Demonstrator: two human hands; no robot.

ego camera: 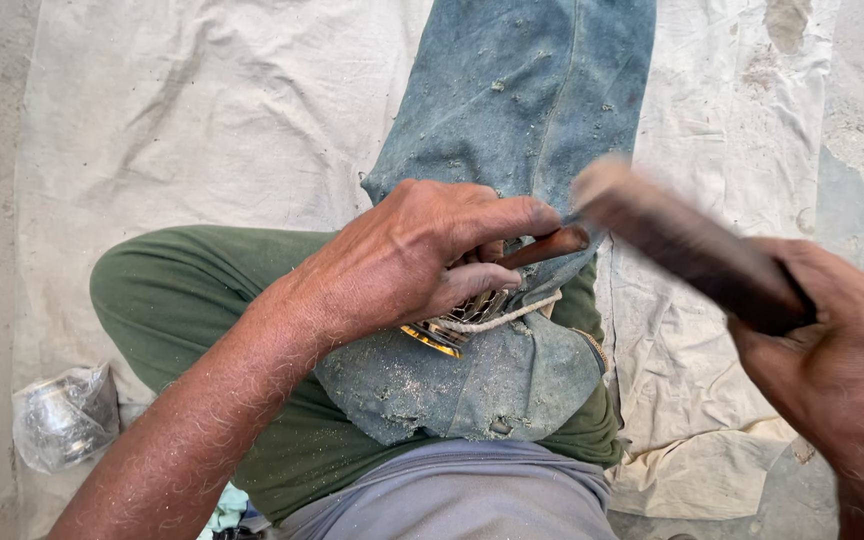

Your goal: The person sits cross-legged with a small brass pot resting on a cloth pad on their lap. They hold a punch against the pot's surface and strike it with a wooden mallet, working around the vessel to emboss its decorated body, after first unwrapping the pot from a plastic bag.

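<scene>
- Left hand (432, 255): closed around a thin reddish-brown handled tool (544, 246), thumb and fingers pinching it; the tool's end pokes out toward the right.
- Beneath the left hand's fingers sits a small workpiece (457, 320) with pale ribs and a yellow edge, bound by a light cord (512, 315). It rests on the dusty blue denim cloth (512, 110) draped over the person's knee.
- Right hand (837, 370): clenched on the lower end of a dark wooden stick (687, 245), which is blurred and angled up-left, its tip just beside the thin tool's end.
- Green trousers (182, 290) cover the folded leg under the denim.
- Pale sheet (202, 110) covers the floor; a crumpled clear plastic bag (64, 418) lies near its lower left edge.
</scene>
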